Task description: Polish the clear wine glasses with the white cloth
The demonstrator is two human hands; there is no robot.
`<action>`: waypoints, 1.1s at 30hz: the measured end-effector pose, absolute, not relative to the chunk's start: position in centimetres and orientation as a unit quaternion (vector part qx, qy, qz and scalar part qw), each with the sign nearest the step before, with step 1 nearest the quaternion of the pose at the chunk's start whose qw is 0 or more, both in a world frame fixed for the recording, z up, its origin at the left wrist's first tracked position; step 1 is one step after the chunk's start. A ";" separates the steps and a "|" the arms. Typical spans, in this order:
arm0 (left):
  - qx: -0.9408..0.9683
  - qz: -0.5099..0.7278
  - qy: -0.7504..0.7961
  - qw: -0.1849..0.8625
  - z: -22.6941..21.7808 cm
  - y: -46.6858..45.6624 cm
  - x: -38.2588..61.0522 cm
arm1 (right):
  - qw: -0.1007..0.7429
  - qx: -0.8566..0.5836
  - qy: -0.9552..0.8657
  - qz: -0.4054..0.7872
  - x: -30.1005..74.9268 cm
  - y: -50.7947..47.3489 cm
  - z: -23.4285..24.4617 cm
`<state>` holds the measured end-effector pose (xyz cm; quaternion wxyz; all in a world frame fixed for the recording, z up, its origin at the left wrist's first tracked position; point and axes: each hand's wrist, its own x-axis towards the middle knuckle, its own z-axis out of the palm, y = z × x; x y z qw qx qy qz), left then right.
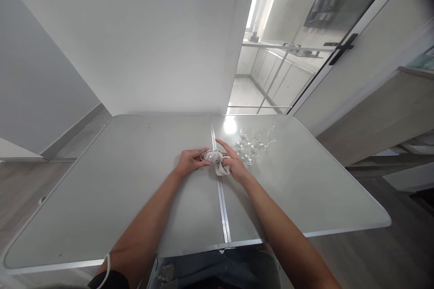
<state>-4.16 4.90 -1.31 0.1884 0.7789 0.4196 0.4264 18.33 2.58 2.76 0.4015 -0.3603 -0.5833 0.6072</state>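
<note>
Over the table's middle seam, my left hand (188,161) is closed around a small clear glass (207,156), which lies tilted on its side. A white cloth (222,170) is bunched at the glass's right end, and part of it seems to be inside the bowl. My right hand (238,170) grips that cloth, with the index finger stretched out above it. Just beyond my right hand stands a cluster of several clear stemmed glasses (250,145). The held glass's stem and base are mostly hidden by my left fingers.
The pale folding table (135,198) has a metal rim and a metal seam (223,216) down its middle. A white wall (162,45) rises behind it. To the right is a glass-paned door (281,67) with a black handle (344,48).
</note>
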 end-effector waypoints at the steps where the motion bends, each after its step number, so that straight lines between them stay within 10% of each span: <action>1: 0.778 0.428 0.418 0.193 -1.3 4.9 -4.2 | 0.394 -0.355 -0.579 0.619 18.4 2.6 2.9; 10: 0.760 0.436 0.429 0.220 -1.9 5.0 -4.2 | 0.388 -0.388 -0.770 0.326 19.4 3.3 3.0; 23: 0.649 0.532 0.442 0.316 -0.4 5.1 -4.3 | 0.640 -0.413 -0.343 0.550 18.1 3.8 2.1; 33: 0.674 0.473 0.434 0.364 -0.1 4.8 -3.9 | 0.557 -0.364 -0.454 0.593 15.7 2.1 1.2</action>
